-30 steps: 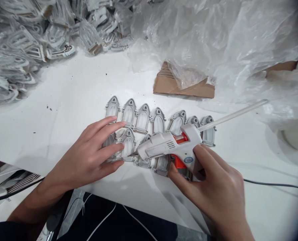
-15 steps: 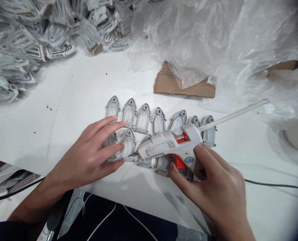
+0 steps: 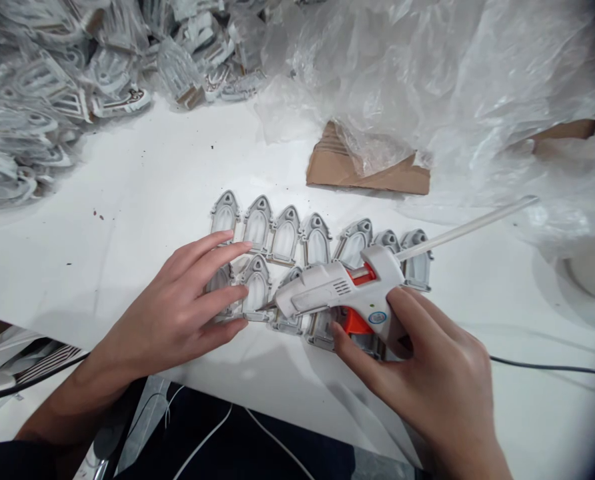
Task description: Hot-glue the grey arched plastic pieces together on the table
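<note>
My right hand (image 3: 430,370) is wrapped around the handle of a white and red hot glue gun (image 3: 317,290). A clear glue stick (image 3: 470,228) sticks out of its back end. The index finger is beside the red trigger (image 3: 356,323), slightly apart from it. The gun's nozzle points left, at the lower right of a small grey arched piece (image 3: 256,288). My left hand (image 3: 187,300) lies over the left end of the lower row, fingers spread, with fingertips on or beside that piece. Behind them stands an upper row of similar arched pieces (image 3: 285,237). The gun hides part of the lower row.
Plastic-wrapped pieces (image 3: 52,80) are heaped at the back left of the white table (image 3: 142,180). Clear plastic bags (image 3: 427,73) cover the back right, partly over a cardboard piece (image 3: 367,177). A black cable (image 3: 552,368) crosses the right side.
My right index finger has eased left, away from the red trigger, and the trigger sits slightly further out. The left hand, the gun's body and the arched pieces have stayed put.
</note>
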Tool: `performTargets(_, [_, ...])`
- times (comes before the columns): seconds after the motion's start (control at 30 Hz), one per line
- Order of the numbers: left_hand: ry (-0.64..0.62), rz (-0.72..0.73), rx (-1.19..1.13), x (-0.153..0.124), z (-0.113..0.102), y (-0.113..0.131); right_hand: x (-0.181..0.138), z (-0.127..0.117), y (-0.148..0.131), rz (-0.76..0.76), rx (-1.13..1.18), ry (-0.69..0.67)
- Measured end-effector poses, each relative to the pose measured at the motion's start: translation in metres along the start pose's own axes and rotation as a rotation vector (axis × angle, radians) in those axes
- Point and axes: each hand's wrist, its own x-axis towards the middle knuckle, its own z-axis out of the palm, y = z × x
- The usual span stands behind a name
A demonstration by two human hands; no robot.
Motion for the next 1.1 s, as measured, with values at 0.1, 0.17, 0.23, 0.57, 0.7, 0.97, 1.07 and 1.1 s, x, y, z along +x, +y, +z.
performTargets(0.1, [0.004, 0.0, -0.004, 0.0002, -0.0004, 0.0, -0.0003, -0.0007, 0.0, 0.001, 0.005, 0.01])
performTargets(0.17, [0.007, 0.002, -0.006, 0.0004, -0.0005, -0.0003, -0.0002, -0.0015, 0.0001, -0.002, 0.006, 0.015])
performTargets(0.23, [0.006, 0.003, -0.005, 0.0007, -0.0004, -0.0004, 0.0, -0.0023, 0.0002, -0.002, 0.004, 0.011])
performTargets(0.57, [0.02, -0.006, -0.026, 0.0019, -0.0005, 0.0013, -0.0006, -0.005, 0.0035, -0.009, -0.011, 0.003])
performTargets(0.7, [0.017, -0.001, -0.023, 0.0014, -0.0004, 0.0, -0.0016, -0.0068, 0.0054, -0.02, -0.02, 0.002])
performTargets(0.97, [0.016, 0.006, -0.03, 0.0012, -0.0005, -0.001, -0.0018, -0.0078, 0.0062, -0.026, -0.014, 0.018])
performTargets(1.07, [0.02, 0.008, -0.036, 0.0016, 0.0002, -0.0007, -0.0011, -0.0077, 0.0061, -0.039, -0.008, 0.016])
performTargets(1.1, [0.02, 0.007, -0.037, 0.0018, 0.0005, -0.0004, -0.001, -0.0077, 0.0063, -0.041, -0.001, 0.013])
